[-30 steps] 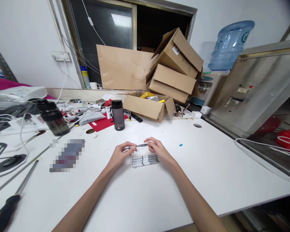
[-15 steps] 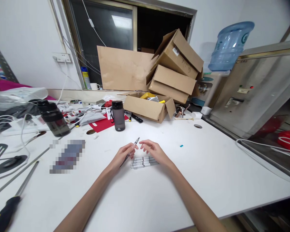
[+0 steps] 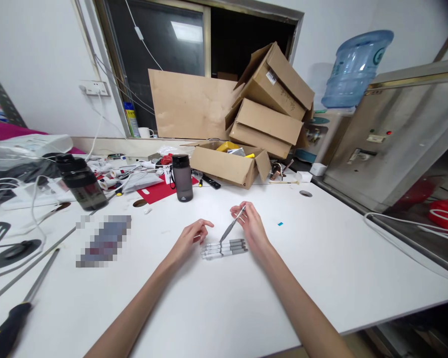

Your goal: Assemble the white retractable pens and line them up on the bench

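My right hand (image 3: 252, 223) holds a grey pen (image 3: 232, 224) by its upper end, and the pen slants down to the left. Below that pen, several clear and grey pens (image 3: 224, 249) lie side by side on the white table (image 3: 209, 303). Just left of the row is my left hand (image 3: 192, 235), its index finger stretched out and the other fingers curled, with nothing seen in it. Whether its fingertips touch the ends of the row, I cannot tell.
A dark bottle (image 3: 182, 178) stands behind the hands, near a red sheet (image 3: 155, 193) and an open carton (image 3: 224, 166). Another bottle (image 3: 82, 184), cables and a screwdriver (image 3: 17, 313) are at the left. A small blue piece (image 3: 280, 223) lies right of my right hand.
The held pen has passed from my left hand to my right hand, which has moved up and right. My left hand has let go, and more of the pen row shows.
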`<state>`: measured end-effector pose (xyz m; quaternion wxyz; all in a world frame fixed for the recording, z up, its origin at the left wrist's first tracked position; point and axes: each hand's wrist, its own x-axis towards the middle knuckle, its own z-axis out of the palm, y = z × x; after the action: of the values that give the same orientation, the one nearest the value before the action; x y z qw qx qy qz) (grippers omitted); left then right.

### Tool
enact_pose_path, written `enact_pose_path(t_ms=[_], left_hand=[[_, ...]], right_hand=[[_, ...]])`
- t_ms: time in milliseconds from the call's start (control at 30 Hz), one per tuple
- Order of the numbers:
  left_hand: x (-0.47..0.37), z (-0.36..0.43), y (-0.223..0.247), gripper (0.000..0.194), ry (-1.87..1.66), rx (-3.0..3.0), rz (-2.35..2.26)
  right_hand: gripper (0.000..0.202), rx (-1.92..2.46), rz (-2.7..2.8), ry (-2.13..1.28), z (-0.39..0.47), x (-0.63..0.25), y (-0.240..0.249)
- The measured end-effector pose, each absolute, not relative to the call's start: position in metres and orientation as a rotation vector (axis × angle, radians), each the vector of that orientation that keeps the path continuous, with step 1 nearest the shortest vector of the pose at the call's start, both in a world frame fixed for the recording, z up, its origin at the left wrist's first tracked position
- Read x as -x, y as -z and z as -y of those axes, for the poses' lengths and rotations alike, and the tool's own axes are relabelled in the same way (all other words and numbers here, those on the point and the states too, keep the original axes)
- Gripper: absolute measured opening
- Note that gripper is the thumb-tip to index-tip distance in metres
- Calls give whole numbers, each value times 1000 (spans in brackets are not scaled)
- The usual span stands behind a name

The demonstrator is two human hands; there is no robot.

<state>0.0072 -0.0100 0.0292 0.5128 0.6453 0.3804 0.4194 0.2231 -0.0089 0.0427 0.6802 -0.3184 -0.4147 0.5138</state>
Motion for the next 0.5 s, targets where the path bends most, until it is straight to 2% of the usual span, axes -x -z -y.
enact_pose_path(t_ms=[233, 500], left_hand=[[1, 2, -21, 50, -1114, -1617, -1099], [4, 2, -16, 47, -1036, -1697, -1196]], right_hand=[[22, 502, 693, -1244, 0, -242, -48], [18, 371, 634, -1270, 2, -253, -52]])
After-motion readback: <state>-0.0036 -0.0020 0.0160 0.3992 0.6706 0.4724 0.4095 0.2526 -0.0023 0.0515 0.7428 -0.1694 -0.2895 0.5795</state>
